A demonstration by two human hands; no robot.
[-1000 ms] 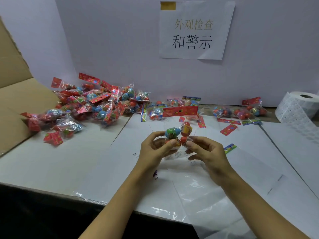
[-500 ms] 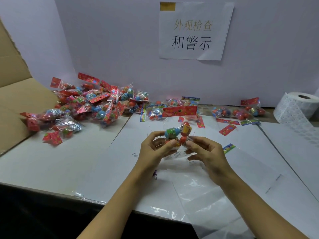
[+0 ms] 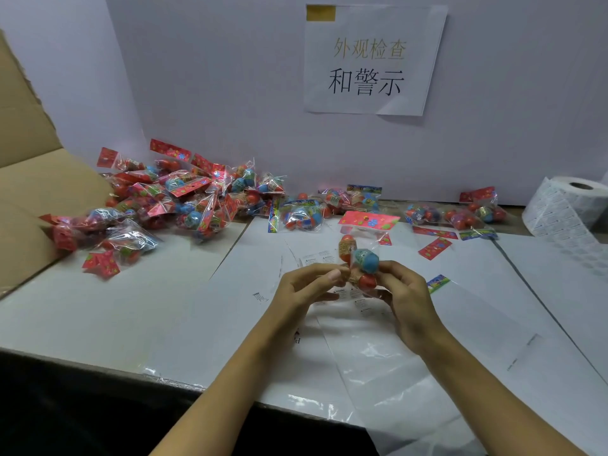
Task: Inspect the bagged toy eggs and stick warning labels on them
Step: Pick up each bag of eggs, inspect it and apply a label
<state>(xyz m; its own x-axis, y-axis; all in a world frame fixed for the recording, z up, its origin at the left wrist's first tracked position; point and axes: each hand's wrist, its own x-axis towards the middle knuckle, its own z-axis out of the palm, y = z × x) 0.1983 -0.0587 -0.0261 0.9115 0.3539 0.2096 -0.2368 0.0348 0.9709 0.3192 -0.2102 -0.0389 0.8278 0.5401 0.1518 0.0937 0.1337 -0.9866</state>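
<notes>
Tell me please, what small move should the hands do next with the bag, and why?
Probably the right hand lets go and picks a warning label from the sheet, while the left hand keeps the bag of eggs; both hands hold it, and no label shows on it.

I am turning the bagged eggs (image 3: 360,258) over between my left hand (image 3: 306,291) and my right hand (image 3: 406,297). The blue egg (image 3: 367,260), which was sitting on the left side of the bag toward my left thumb a second ago, is now lying on the right side, against my right fingers. The orange egg with the printed band (image 3: 346,248), earlier on the right of the blue egg, is now standing upright to its left. The red header card (image 3: 368,220) above the blue egg is now tilting over to the right.
</notes>
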